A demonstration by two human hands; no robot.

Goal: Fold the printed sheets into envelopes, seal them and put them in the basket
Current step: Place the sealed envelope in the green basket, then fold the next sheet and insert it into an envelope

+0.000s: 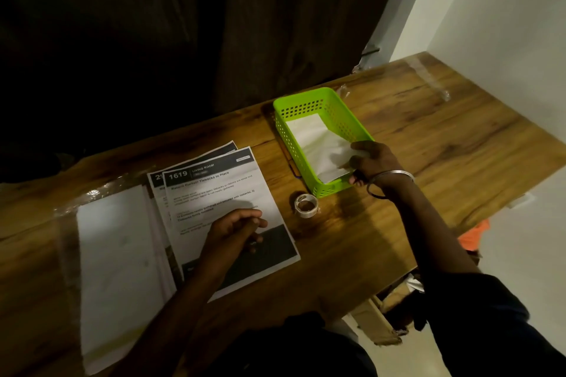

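Note:
A green plastic basket (335, 107) stands on the wooden table, right of centre. Inside it lies a white folded envelope (315, 144). My right hand (372, 162) reaches over the basket's near right rim and pinches the envelope's near corner. A printed sheet headed "1619 Living Room" (226, 193) lies left of the basket on top of another printed sheet (196, 157). My left hand (235, 231) rests on the top sheet with fingers loosely curled, holding nothing. A roll of clear tape (306, 205) sits between the sheet and the basket.
A stack of blank white paper (119, 260) lies at the left of the table (444, 138). A dark curtain hangs behind the table. A white wall is at the right. Cardboard and an orange thing (473, 237) lie on the floor below the table's right edge.

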